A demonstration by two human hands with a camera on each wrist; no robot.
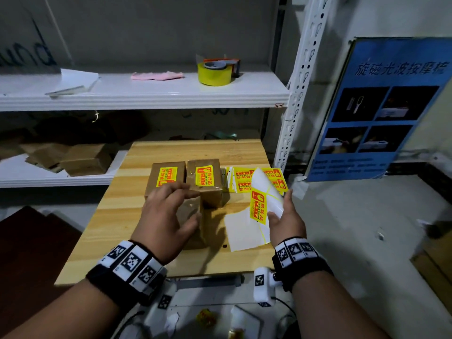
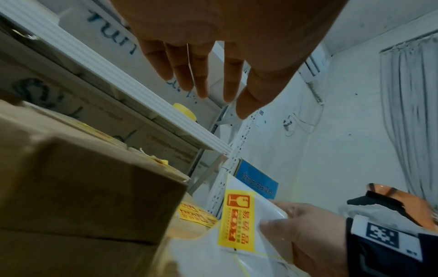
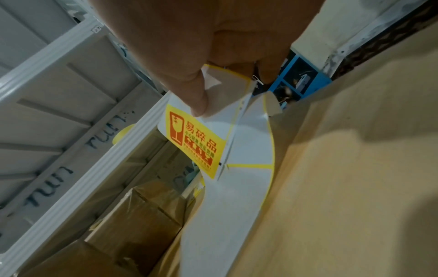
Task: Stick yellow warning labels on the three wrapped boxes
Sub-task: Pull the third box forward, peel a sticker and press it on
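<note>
Three brown wrapped boxes stand on the wooden table (image 1: 117,216). The back left box (image 1: 156,192) and the back right box (image 1: 210,194) each carry a yellow warning label on top. The third box (image 1: 189,211) stands in front of them with a bare top. My left hand (image 1: 171,209) hovers over it, fingers (image 2: 201,75) straight, holding nothing. To its right, my right hand (image 1: 281,216) pinches a white backing sheet (image 1: 266,189) that bears one yellow label (image 1: 258,206), thumb (image 3: 192,88) on top. The label (image 2: 237,219) faces the bare box (image 2: 83,187). The sheet's empty tail (image 1: 242,228) hangs to the table.
A stack of yellow label sheets (image 1: 244,178) lies at the table's back right. Behind stands a white shelf (image 1: 146,94) with a yellow tape roll (image 1: 215,74), a pink cloth (image 1: 156,75) and papers. Cardboard boxes (image 1: 73,157) sit lower left. A blue poster (image 1: 376,111) leans at the right.
</note>
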